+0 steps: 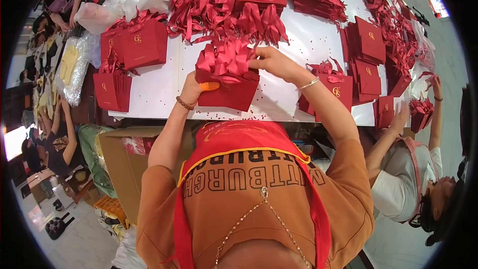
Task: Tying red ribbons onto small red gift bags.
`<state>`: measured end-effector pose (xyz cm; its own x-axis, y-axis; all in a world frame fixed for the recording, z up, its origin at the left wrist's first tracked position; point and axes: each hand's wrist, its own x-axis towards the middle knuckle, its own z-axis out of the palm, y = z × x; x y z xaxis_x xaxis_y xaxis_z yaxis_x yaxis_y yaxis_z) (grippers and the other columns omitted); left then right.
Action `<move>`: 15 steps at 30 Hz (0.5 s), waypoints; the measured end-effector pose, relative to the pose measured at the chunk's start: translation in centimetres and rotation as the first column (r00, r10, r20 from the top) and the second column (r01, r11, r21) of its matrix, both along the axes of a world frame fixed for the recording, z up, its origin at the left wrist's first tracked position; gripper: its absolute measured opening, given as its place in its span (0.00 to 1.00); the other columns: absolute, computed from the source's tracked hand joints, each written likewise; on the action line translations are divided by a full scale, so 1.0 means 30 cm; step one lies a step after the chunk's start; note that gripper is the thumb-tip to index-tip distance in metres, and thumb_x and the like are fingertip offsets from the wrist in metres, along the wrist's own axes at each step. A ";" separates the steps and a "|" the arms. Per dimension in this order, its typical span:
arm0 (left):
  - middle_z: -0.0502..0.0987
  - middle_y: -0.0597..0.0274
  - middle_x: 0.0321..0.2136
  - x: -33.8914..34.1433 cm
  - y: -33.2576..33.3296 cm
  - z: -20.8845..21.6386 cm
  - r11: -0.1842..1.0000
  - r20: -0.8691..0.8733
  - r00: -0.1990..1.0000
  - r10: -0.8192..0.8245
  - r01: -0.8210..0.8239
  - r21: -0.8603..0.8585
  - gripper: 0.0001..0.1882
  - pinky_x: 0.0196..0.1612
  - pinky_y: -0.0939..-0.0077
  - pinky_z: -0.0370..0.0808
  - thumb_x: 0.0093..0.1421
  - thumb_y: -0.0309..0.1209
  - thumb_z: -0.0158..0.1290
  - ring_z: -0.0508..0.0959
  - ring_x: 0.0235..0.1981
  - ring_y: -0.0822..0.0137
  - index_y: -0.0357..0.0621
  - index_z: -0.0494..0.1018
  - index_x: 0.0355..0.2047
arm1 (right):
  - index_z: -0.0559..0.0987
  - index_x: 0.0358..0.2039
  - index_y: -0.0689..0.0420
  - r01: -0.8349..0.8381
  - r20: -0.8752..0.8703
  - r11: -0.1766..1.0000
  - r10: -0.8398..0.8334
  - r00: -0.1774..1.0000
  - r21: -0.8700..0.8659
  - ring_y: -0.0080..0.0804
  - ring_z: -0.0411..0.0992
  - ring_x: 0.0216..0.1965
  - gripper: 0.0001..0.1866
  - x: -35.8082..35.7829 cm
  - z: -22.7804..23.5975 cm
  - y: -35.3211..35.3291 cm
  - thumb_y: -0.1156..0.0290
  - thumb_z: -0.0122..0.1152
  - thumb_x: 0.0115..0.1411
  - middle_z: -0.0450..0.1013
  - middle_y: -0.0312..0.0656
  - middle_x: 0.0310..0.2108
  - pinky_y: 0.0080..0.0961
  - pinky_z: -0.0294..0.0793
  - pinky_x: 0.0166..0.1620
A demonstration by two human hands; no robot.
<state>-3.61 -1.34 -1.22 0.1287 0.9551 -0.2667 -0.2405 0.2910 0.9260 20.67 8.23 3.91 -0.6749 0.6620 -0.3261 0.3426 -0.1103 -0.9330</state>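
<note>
A stack of dark red paper gift bags (231, 97) stands at the table's near edge, right in front of me. Pink-red ribbon handles (224, 59) loop up over its top. My left hand (190, 90) is closed around the stack's left side, an orange finger cot (209, 86) on its thumb lying across the front bag. At the upper right of the same stack, my right hand (275, 64) has its fingertips pinched on a ribbon loop. Its other fingers are curled and partly hidden.
More red bag stacks stand left (145, 45) and right (336, 87) on the white table (172, 82). A ribbon heap (206, 0) lies beyond. Small red dots are scattered about. At right, a co-worker (406, 184) handles bags. A cardboard box (124, 164) stands below the table, left.
</note>
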 end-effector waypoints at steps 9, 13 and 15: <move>0.75 0.66 0.34 -0.048 0.027 -0.010 0.996 -0.202 0.979 -0.035 0.051 0.073 0.22 0.42 0.79 0.69 0.41 0.21 0.62 0.73 0.36 0.73 0.38 0.71 0.40 | 0.73 0.30 0.53 0.165 -0.074 0.921 -0.203 0.976 -0.353 0.13 0.55 0.23 0.07 -0.023 0.050 -0.008 0.64 0.52 0.57 0.63 0.25 0.23 0.13 0.54 0.26; 0.74 0.66 0.37 -0.039 0.035 -0.025 0.992 -0.128 0.991 0.022 -0.006 0.125 0.24 0.43 0.78 0.69 0.42 0.20 0.61 0.73 0.38 0.73 0.39 0.69 0.42 | 0.72 0.28 0.54 0.129 -0.102 0.979 -0.146 0.984 -0.157 0.14 0.56 0.22 0.04 -0.040 0.050 -0.033 0.68 0.51 0.56 0.63 0.25 0.22 0.14 0.55 0.25; 0.73 0.65 0.40 -0.035 0.039 -0.053 0.984 -0.186 0.982 -0.034 0.065 0.164 0.25 0.45 0.77 0.69 0.43 0.20 0.60 0.72 0.40 0.73 0.39 0.67 0.44 | 0.70 0.22 0.56 0.155 -0.104 0.751 -0.115 0.988 0.642 0.15 0.58 0.19 0.07 -0.065 0.023 -0.064 0.69 0.53 0.55 0.62 0.27 0.17 0.19 0.58 0.23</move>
<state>-4.67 -0.19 -2.81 0.1411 0.9820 -0.1254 -0.0530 0.1340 0.9896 18.72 6.30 4.60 -0.5658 0.7864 0.2479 0.3169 0.4849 -0.8151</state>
